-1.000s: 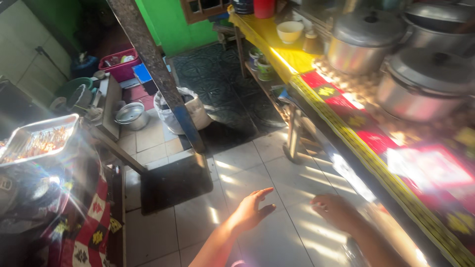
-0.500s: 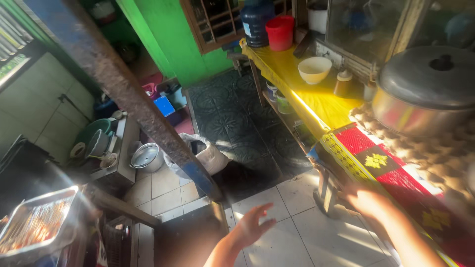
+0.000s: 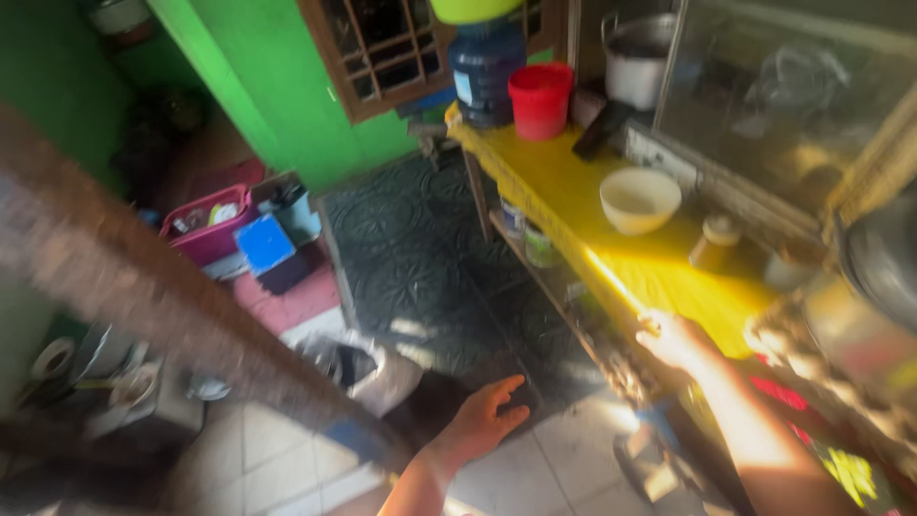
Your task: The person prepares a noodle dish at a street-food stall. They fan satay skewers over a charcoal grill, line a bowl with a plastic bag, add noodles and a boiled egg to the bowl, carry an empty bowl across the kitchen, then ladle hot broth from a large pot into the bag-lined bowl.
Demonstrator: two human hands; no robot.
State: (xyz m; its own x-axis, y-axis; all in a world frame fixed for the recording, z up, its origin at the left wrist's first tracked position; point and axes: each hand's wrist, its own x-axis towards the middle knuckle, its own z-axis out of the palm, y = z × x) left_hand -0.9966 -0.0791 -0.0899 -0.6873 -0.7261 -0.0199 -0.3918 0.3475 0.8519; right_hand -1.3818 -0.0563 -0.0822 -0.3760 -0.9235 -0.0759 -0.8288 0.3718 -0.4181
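Note:
My left hand (image 3: 485,418) hangs in the air over the floor with its fingers loosely spread and nothing in it. In bright sunlight, my right hand (image 3: 676,338) rests on the front edge of the yellow-covered counter (image 3: 564,196); whether it grips the edge I cannot tell. A cream bowl (image 3: 639,200) stands on the counter beyond that hand, with a small brown jar (image 3: 714,240) beside it. A red bucket (image 3: 540,99) and a dark blue water jug (image 3: 485,69) stand at the counter's far end.
A thick wooden beam (image 3: 162,306) slants across the left foreground. A white bucket (image 3: 377,371) sits on the floor near my left hand. A pink basket (image 3: 207,224) and a blue box (image 3: 264,243) lie by the green wall (image 3: 258,86). A metal pot (image 3: 635,59) stands at the back.
The view has swung up and forward along the counter. My right hand has come to the counter's edge, and my left hand stays spread over the floor.

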